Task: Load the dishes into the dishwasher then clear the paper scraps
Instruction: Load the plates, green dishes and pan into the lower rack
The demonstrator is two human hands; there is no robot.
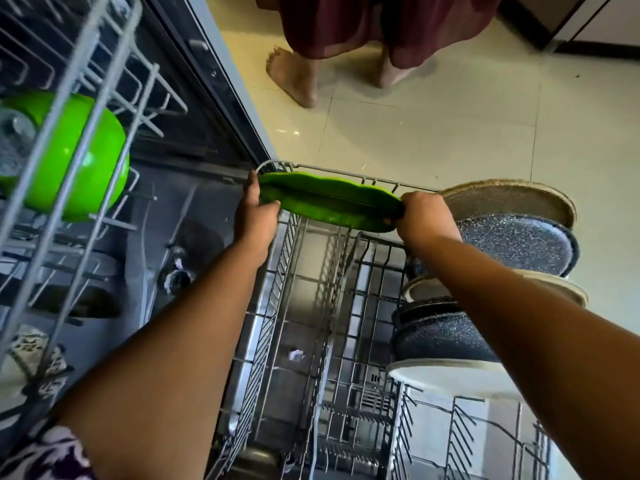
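Bare forearms run to the left hand (254,216) and right hand (424,216); at seven o'clock the left arm's sleeve (45,455) is dark purple with white swirls.

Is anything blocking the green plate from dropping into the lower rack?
Nothing visible is. The left hand and right hand hold the green plate over bare wire of the lower rack; the speckled plates stand to its right.

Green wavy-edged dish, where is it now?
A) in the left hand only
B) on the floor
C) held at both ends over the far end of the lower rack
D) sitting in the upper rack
C: the left hand and right hand each grip one end of the green dish at the far rim of the lower rack.
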